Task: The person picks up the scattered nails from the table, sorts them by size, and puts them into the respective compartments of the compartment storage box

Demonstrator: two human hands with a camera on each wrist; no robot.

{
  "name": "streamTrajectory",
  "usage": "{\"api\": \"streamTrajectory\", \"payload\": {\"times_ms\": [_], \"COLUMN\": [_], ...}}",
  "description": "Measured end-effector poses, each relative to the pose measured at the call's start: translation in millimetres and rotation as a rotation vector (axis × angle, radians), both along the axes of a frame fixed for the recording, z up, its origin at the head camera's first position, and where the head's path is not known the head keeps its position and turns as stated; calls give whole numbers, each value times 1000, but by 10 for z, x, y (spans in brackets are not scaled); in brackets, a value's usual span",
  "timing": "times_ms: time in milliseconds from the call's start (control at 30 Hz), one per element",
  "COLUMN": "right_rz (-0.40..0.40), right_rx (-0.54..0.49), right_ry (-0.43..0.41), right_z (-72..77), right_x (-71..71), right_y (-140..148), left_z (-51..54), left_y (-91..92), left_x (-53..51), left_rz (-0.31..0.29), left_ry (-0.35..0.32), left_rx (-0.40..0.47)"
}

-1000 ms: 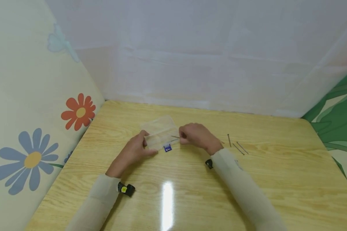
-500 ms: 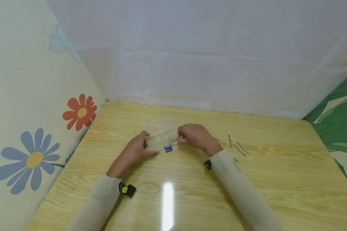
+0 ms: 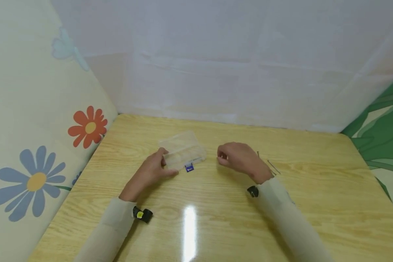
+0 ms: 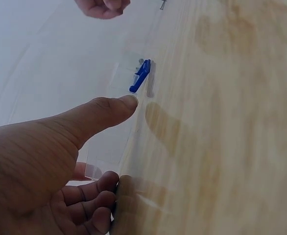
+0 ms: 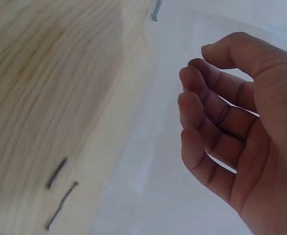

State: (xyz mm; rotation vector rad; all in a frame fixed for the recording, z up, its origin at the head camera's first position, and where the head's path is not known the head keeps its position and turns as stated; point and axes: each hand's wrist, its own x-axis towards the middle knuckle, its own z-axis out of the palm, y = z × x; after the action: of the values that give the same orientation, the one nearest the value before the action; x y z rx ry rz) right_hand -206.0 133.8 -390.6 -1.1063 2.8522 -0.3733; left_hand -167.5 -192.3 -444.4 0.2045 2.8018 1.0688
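A clear plastic box (image 3: 178, 158) lies on the table with its lid (image 3: 180, 141) tipped back, and a blue latch (image 3: 189, 167) hangs at its front edge. Inside, along the front right, lie thin metal nails (image 3: 196, 159); how many I cannot tell. My left hand (image 3: 152, 167) grips the left end of the box, thumb along the front near the latch (image 4: 141, 76), fingers curled at the end. To the right of the box, my right hand (image 3: 240, 157) hovers apart from it. Its fingers are loosely curled with nothing between them, as the right wrist view shows.
Several loose nails lie on the wooden table (image 3: 216, 225) right of my right hand, among them one nail (image 3: 273, 166) partly beside the wrist. The right wrist view shows a nail (image 5: 57, 172) next to another. A white cloth (image 3: 196, 72) hangs behind the table.
My right hand held a nail at the right end of the box a second ago. It has let go and moved right, away from the box. The left hand stays put.
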Motion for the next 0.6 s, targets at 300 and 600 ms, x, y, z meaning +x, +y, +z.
{"api": "streamTrajectory", "payload": {"times_ms": [300, 600], "right_rz": [-2, -95], "right_rx": [-3, 20], "right_ry": [22, -2], "right_z": [-31, -124], "right_x": [237, 353], "right_y": [300, 671], "left_z": [9, -12], "left_y": [-10, -20], "left_x": [-14, -32], "left_rz": [-4, -10], "left_ry": [-4, 3], "left_rx": [-21, -11]}}
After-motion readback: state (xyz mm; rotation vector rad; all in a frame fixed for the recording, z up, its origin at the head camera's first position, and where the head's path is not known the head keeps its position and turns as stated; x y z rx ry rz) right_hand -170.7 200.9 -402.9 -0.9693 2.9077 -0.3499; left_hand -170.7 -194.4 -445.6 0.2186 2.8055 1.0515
